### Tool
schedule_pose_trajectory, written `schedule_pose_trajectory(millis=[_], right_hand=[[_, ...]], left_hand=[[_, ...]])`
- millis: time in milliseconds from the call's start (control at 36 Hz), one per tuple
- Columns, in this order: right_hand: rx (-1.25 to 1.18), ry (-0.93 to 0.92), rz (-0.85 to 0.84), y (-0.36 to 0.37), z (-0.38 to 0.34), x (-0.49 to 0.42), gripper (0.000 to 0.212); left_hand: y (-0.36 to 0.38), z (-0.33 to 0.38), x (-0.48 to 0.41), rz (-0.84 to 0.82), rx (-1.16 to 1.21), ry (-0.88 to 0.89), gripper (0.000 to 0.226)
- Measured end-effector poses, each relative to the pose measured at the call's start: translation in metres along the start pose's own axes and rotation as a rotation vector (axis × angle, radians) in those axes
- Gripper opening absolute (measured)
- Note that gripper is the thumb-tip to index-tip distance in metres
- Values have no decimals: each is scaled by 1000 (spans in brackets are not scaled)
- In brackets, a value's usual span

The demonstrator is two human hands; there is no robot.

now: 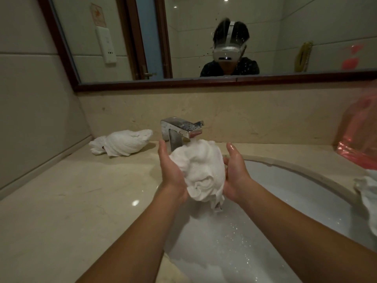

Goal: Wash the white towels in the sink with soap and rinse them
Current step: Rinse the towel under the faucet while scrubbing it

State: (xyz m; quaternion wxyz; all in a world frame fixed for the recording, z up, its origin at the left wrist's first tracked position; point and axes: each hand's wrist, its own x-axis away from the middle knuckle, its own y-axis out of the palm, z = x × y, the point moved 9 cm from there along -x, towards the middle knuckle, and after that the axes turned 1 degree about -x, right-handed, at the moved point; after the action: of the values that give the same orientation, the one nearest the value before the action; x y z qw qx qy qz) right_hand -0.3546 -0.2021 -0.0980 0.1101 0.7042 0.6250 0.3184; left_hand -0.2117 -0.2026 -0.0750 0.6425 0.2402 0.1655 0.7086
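Second towel (122, 144) left of centre on beige worktop (71, 190); pink bag (359, 139) right edge. Faucet (181, 130) over sink (306, 190). Left hand (170, 168), right hand (234, 170), fingers straight, cupping wet towel (201, 170).

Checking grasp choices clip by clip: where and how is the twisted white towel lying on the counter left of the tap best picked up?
Judging by its pose, the twisted white towel is best gripped around its thick rolled middle, coming from above with fingers across the roll. The thin tail at its left end would let it unroll and dangle. The left hand is nearer, but both hands cradle the bunched white towel under the chrome tap.
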Motion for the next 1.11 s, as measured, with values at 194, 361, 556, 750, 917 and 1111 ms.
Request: schedule_pose_trajectory(millis=[194, 361, 556, 750, 917, 1111], right_hand=[[144, -81, 49, -7, -7, -4, 54], [157, -102, 74, -9, -5, -4, 57], [177, -175, 79, -5, -15, -1, 60], [148, -120, 44, 2, -5, 7, 68], [133, -121, 31, 5, -14, 18, 61], [142, -154, 21, 13, -13, 18, 61]], left_hand=[[4, -15, 5, -2, -63, -143, 58], [4, -9, -5, 91, -385, 15, 30], [-2, -19, -20, 89, -362, -46, 61], [14, -23, 1, -107, -134, -204, 83], [17, -19, 3, -184, -78, -197, 81], [1, -19, -15, -20, -221, -103, 87]])
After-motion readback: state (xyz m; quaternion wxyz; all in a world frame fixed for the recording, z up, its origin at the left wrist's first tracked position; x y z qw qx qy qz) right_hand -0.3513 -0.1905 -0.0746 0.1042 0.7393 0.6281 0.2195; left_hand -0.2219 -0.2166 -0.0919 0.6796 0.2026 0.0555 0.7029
